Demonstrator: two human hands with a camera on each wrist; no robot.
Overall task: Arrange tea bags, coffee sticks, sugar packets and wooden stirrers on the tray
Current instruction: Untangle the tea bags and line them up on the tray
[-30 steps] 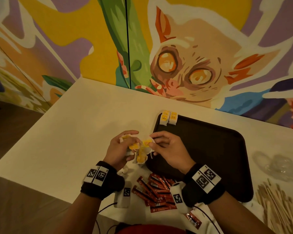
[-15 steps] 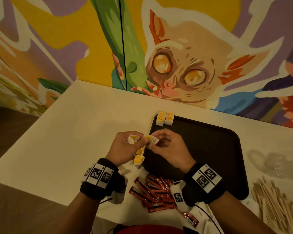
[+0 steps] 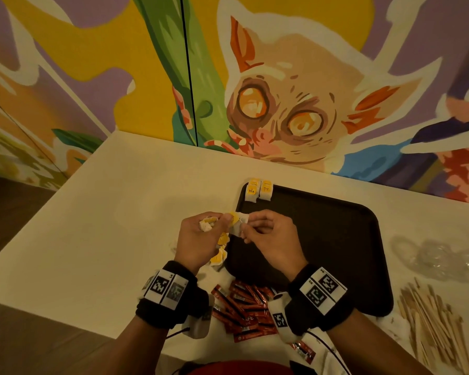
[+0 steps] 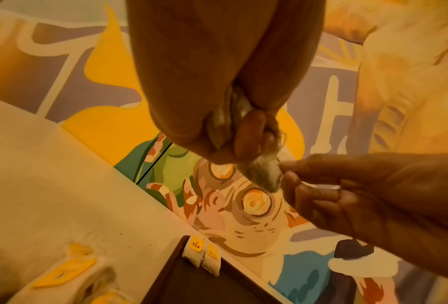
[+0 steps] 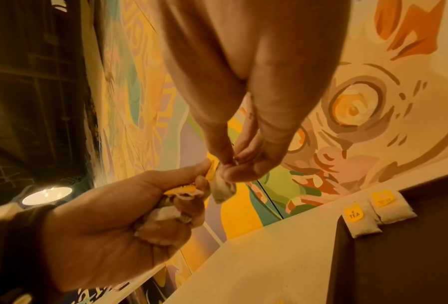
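- Head view: the left hand (image 3: 201, 239) is curled round a bunch of tea bags (image 3: 219, 249), their yellow tags dangling below the fist. The right hand (image 3: 268, 239) pinches one tea bag (image 3: 238, 226) at the top of that bunch, just over the left edge of the dark tray (image 3: 322, 253).
- Two placed tea bags (image 3: 259, 190) lie side by side at the tray's far-left corner, touching its rim. The coffee sticks (image 3: 244, 307) sit heaped on the table (image 3: 92, 226) near the tray's front-left corner, and the wooden stirrers (image 3: 439, 334) are piled to its right. I see no sugar packets.
- Left wrist view: the right hand's fingertips (image 4: 292, 164) nip the bag's corner while the left holds the rest. To do this well, I would pull slowly and straight away from the fist, so strings do not drag other bags out.
- Right wrist view: the left fist clamps crumpled bags, and the pinched bag (image 5: 224, 190) hangs between both hands. The placed pair (image 5: 373, 214) shows the spot to continue: just right of them, along the far rim.
- Room: most of the tray is bare, so the path there is open. The risk is the raised rim; lift the bag over it, not across it.
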